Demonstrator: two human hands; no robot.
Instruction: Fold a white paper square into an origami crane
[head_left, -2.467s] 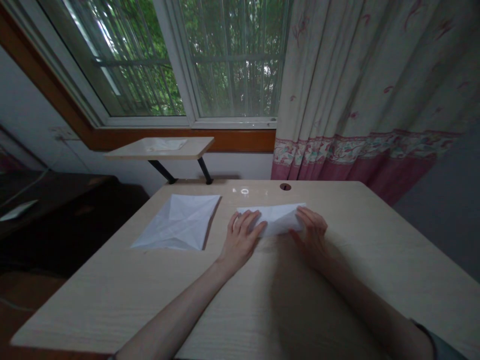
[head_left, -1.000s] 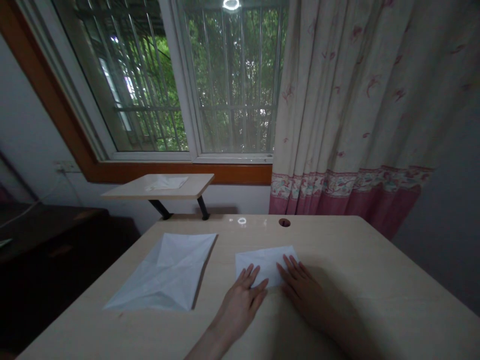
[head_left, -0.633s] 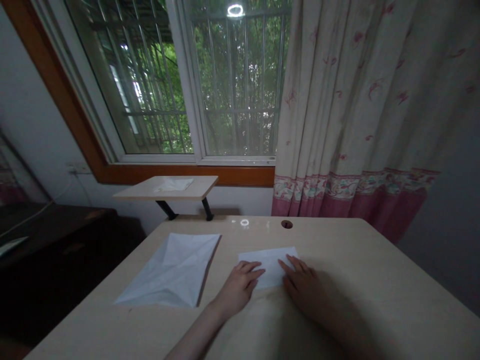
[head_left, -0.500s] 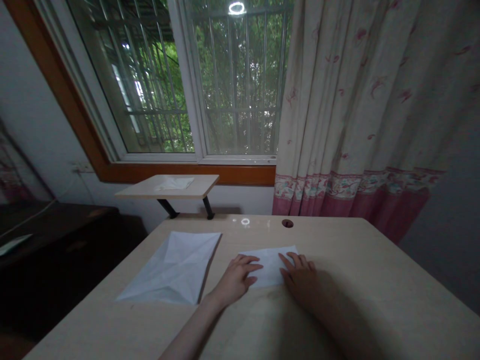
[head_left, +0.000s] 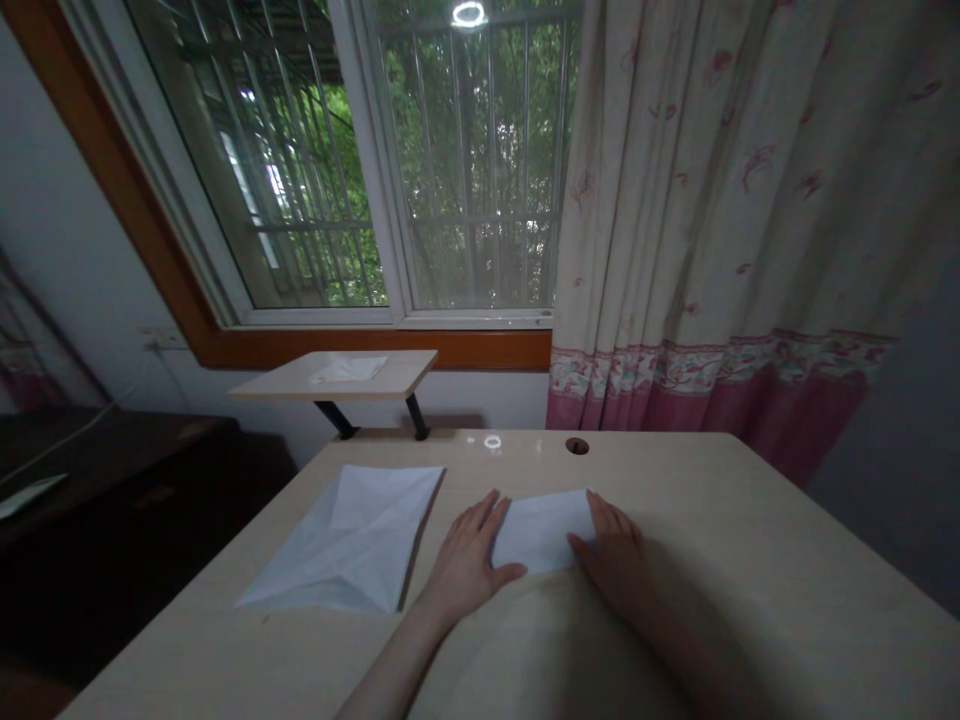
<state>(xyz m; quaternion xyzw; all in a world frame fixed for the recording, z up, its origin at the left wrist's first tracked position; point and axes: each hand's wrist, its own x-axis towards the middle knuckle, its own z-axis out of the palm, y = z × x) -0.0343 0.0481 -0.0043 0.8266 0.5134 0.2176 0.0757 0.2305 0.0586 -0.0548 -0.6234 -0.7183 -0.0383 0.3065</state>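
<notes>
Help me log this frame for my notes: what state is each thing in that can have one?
Small paper: folded, flat, between both hands.
Large sheet: unfolded, creased, lying flat.
Left hand: open, flat at the small paper's left edge.
Right hand: open, flat at its right edge.
Curtain: hanging down, gathered at the right.

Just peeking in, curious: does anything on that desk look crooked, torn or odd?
Nothing stands out. The small folded paper lies flat between the left hand and right hand, and the larger sheet beside them is creased but whole, flat on the desk.
</notes>
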